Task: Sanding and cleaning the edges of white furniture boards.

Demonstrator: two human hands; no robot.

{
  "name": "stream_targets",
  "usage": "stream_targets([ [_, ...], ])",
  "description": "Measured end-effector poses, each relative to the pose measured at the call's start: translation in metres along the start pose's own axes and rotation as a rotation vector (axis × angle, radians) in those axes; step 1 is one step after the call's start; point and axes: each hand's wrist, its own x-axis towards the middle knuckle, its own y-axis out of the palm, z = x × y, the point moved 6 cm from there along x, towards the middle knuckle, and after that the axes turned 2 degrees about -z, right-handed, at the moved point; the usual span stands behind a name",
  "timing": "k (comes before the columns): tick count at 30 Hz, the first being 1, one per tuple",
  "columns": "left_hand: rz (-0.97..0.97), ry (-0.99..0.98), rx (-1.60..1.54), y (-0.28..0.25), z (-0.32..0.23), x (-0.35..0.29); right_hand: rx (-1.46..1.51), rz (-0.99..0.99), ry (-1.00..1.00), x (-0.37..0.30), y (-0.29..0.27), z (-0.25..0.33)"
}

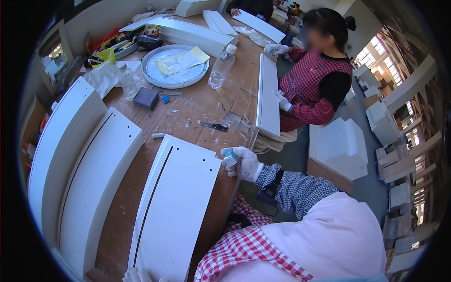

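A white board [176,211] with a long dark groove and small holes near its far end lies on the table in front of me. My right hand [246,164], in a white glove, is closed round a small blue block [229,158] like a sanding block, at the board's far right corner. At the near end of the same board, my gloved left hand [137,275] shows only partly at the lower edge. Its fingers lie on the board, apart. A similar grooved board [98,174] stands to the left, next to a stack of curved white boards [66,155].
On the brown table [188,123] are a scraper [213,125], a dark block [146,98], a water bottle [222,67] and a round white tray [149,81] bearing yellow sandpaper. A co-worker [314,80] handles another white board [268,94] at the far right. White panels [338,145] are stacked beyond.
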Motion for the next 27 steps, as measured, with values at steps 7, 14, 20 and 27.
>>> stream_targets([
  [7,-0.026,0.068,0.008,0.002,0.008,-0.005,0.039,0.009,0.003,0.001,-0.003,0.002],
  [14,-0.014,0.061,-0.027,-0.001,0.01,-0.003,0.012,-0.01,0.001,0.001,-0.003,0.001],
  [20,-0.023,0.073,-0.03,-0.003,0.013,-0.005,-0.006,-0.064,0.0,-0.001,0.004,0.001],
  [27,-0.021,0.033,-0.043,-0.007,0.01,-0.008,-0.046,-0.052,0.004,0.003,-0.003,0.001],
])
